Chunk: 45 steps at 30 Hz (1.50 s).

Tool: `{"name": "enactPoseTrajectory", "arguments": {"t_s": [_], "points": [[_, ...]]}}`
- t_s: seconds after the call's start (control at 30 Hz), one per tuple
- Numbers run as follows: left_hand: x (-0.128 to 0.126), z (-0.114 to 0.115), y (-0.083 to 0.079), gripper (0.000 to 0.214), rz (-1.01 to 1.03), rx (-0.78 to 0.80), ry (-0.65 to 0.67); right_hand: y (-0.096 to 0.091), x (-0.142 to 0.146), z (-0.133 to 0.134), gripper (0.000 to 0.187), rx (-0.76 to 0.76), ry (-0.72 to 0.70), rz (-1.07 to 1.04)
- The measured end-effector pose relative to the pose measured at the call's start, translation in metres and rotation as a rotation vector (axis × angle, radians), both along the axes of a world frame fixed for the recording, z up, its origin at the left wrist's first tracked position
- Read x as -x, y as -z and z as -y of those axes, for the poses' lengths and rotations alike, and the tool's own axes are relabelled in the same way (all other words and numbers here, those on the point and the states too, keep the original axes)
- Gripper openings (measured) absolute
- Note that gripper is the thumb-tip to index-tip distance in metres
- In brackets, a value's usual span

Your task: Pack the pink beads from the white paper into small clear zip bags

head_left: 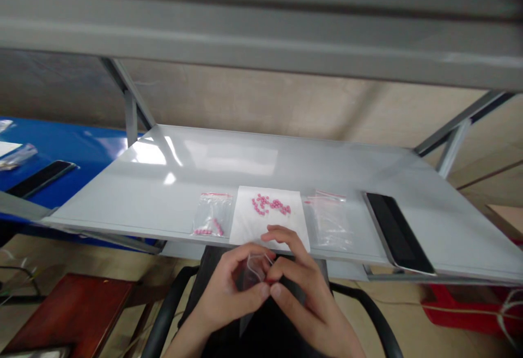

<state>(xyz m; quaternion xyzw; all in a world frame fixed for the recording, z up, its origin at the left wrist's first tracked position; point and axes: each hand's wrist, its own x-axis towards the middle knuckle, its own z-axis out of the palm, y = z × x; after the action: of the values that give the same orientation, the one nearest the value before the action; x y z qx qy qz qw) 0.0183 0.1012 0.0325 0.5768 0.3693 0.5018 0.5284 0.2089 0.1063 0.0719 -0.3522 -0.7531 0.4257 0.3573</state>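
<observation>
My left hand (231, 287) and my right hand (302, 287) meet just below the table's front edge, both pinched on a small clear zip bag (255, 268) with a red strip. Something pink shows at my right fingertips. Right above them a white sheet (269, 224) lies on the grey table (163, 183) with several pink beads (270, 205) heaped on it. To the sheet's left lies a clear zip bag with pink beads inside (212, 215). On its right lie empty clear zip bags (330, 217).
A black phone (398, 232) lies on the table at the right. At far left a blue table (61, 145) carries another dark phone (41, 178) and small bags. A grey shelf beam (261, 47) runs overhead. Black chair arms (167, 314) flank my lap; a red-brown stool (69, 309) stands at lower left.
</observation>
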Motion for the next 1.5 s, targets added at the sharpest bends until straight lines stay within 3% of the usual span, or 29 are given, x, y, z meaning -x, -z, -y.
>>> {"name": "enactPoseTrajectory", "arguments": {"t_s": [0.13,0.23,0.3,0.43,0.53,0.6,0.73,0.9,1.5], "points": [[0.001,0.001,-0.001,0.03,0.033,0.007,-0.011,0.009,0.006,-0.001,0.01,0.053,0.041,-0.098],[0.003,0.001,-0.014,0.027,-0.067,-0.027,-0.087,0.029,0.02,0.002,0.013,0.184,0.226,-0.402],[0.006,0.0,-0.023,0.026,-0.2,-0.083,-0.191,0.043,0.033,0.006,0.015,0.319,0.279,-0.645],[0.009,-0.005,-0.033,0.031,-0.495,-0.26,-0.413,0.057,0.057,0.021,0.032,0.59,0.124,-0.848],[0.007,-0.011,-0.03,0.032,-0.673,-0.317,-0.499,0.053,0.068,0.027,0.057,0.781,0.009,-0.911],[0.004,-0.016,-0.026,0.031,-0.772,-0.302,-0.52,0.049,0.071,0.026,0.063,0.881,-0.01,-0.958],[-0.002,-0.027,-0.025,0.029,-1.001,-0.19,-0.509,0.043,0.072,0.019,0.061,1.008,-0.061,-1.045],[-0.003,-0.041,-0.035,0.031,-1.195,-0.04,-0.464,0.042,0.072,0.015,0.064,1.132,-0.181,-1.175],[-0.006,-0.059,-0.052,0.035,-1.355,0.114,-0.308,0.046,0.073,0.009,0.053,1.206,-0.266,-1.248]]}}
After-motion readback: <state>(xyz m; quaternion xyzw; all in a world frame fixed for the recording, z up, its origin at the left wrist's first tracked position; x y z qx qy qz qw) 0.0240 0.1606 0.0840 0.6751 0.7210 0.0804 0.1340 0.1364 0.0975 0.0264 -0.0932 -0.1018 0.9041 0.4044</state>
